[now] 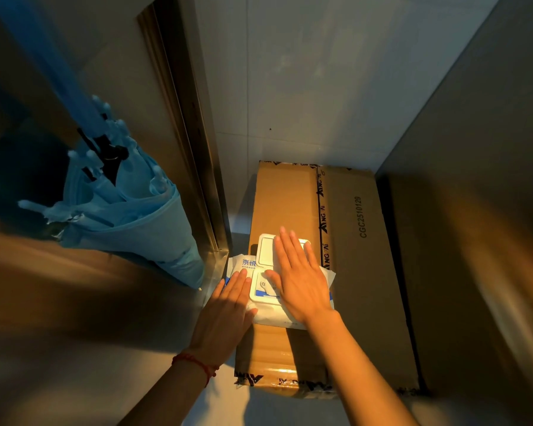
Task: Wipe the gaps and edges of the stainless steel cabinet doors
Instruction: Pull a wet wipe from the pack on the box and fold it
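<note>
A white wet-wipe pack (243, 267) with blue print lies on a cardboard box (351, 241); its plastic lid (266, 250) is flipped open. My left hand (225, 312) rests flat on the pack's left side, fingers straight. My right hand (299, 275) lies flat across the lid and the pack's right side, fingers straight and spread. The stainless steel cabinet door (43, 296) stands open at the left, its vertical edge and frame gap (194, 149) running up beside the pack.
A folded light-blue umbrella (126, 207) hangs against the steel door at the left. A white tiled wall (320, 72) rises behind the box. A second brown panel (474, 241) stands at the right. A red string circles my left wrist (194, 362).
</note>
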